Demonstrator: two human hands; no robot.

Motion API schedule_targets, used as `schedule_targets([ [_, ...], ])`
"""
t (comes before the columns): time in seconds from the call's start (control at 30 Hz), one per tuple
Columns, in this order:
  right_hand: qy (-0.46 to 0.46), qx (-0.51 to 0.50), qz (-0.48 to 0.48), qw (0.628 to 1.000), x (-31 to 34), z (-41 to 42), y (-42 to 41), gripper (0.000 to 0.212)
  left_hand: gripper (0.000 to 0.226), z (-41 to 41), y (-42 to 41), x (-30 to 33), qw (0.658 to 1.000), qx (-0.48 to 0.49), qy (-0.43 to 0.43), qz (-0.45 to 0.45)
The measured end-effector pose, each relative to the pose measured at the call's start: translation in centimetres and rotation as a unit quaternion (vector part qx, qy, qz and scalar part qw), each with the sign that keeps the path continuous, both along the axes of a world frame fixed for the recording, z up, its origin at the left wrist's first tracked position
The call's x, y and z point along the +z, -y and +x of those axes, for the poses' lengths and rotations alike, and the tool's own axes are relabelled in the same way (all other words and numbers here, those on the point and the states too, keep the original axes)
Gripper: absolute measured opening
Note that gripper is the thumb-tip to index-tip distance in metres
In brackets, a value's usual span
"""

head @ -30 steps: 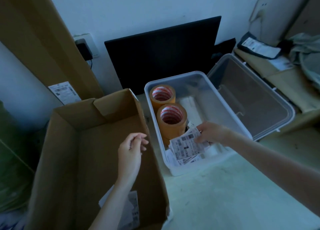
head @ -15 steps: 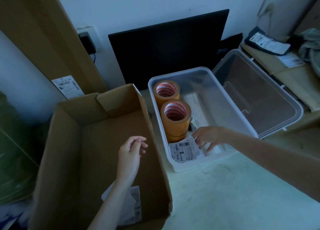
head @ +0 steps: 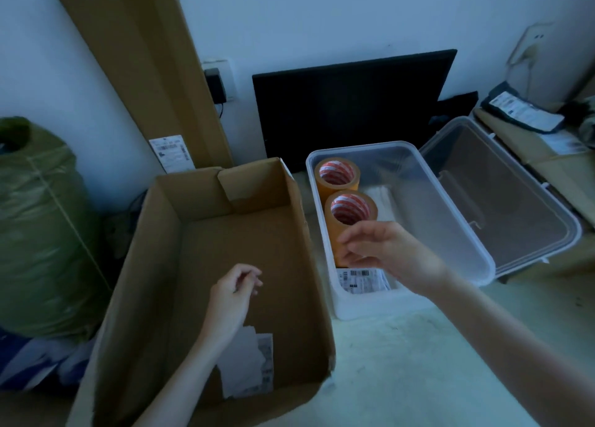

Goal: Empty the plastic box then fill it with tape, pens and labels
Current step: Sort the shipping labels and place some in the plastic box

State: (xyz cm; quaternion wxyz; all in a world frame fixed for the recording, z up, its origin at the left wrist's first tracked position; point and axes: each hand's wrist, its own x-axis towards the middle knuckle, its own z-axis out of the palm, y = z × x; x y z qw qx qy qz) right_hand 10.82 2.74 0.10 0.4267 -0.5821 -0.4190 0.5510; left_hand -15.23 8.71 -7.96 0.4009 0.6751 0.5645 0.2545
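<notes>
The clear plastic box (head: 457,220) stands open on the pale table. Inside it, along the left wall, two brown tape rolls (head: 349,209) stand one behind the other. A stack of white barcode labels (head: 362,280) lies at the box's near end. My right hand (head: 389,253) hovers above the near end of the box, over the labels, fingers apart and empty. My left hand (head: 235,298) hangs over the open cardboard box (head: 199,285), fingers loosely curled, holding nothing. More white labels (head: 249,365) lie on the cardboard box's floor.
The box's clear lid (head: 512,198) lies flipped open to the right. A black panel (head: 351,105) leans on the wall behind. A tall cardboard sheet (head: 145,69) leans at the back left, a green sack (head: 35,224) sits at left, and parcels (head: 521,111) are piled at right.
My right hand set the labels down at the near end of the plastic box, let go and rose above it. My left hand stayed over the cardboard box.
</notes>
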Motion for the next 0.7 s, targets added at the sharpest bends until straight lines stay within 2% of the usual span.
schedule_targets([
  [0.07, -0.033, -0.001, 0.012, 0.999, 0.1, -2.1, 0.7, 0.016, 0.016, -1.5, 0.2, -0.9, 0.998, -0.02, -0.06, -0.018],
  [0.13, -0.055, 0.014, 0.007, 0.998, -0.3, -4.3, 1.4, 0.016, 0.024, -3.1, 0.3, -2.1, 0.985, -0.037, -0.158, -0.051],
  [0.2, -0.066, 0.028, -0.006, 0.997, -1.0, -6.2, 1.9, 0.017, 0.043, -4.3, 0.4, -3.4, 0.953, -0.059, -0.282, -0.093],
  [0.27, -0.069, 0.038, -0.02, 0.997, -1.7, -7.8, 2.3, 0.019, 0.051, -4.9, 0.7, -4.4, 0.92, -0.086, -0.361, -0.125],
  [0.33, -0.071, 0.034, -0.032, 0.996, -2.3, -8.9, 2.3, 0.021, 0.055, -5.2, 1.0, -5.2, 0.896, -0.129, -0.405, -0.131],
  [0.47, -0.096, 0.018, -0.04, 0.994, -2.8, -10.5, 2.2, 0.022, 0.074, -4.8, 1.7, -6.6, 0.853, -0.256, -0.448, -0.081],
  [0.53, -0.111, 0.013, -0.049, 0.993, -3.0, -10.9, 2.3, 0.021, 0.085, -4.2, 2.1, -7.1, 0.81, -0.314, -0.494, -0.04],
  [0.6, -0.12, 0.006, -0.058, 0.991, -3.1, -11.0, 2.4, 0.021, 0.087, -3.9, 2.3, -7.3, 0.754, -0.358, -0.55, 0.02],
  [0.7, -0.131, -0.005, -0.067, 0.989, -3.3, -11.0, 2.7, 0.02, 0.083, -3.8, 2.4, -7.3, 0.729, -0.38, -0.567, 0.042],
])
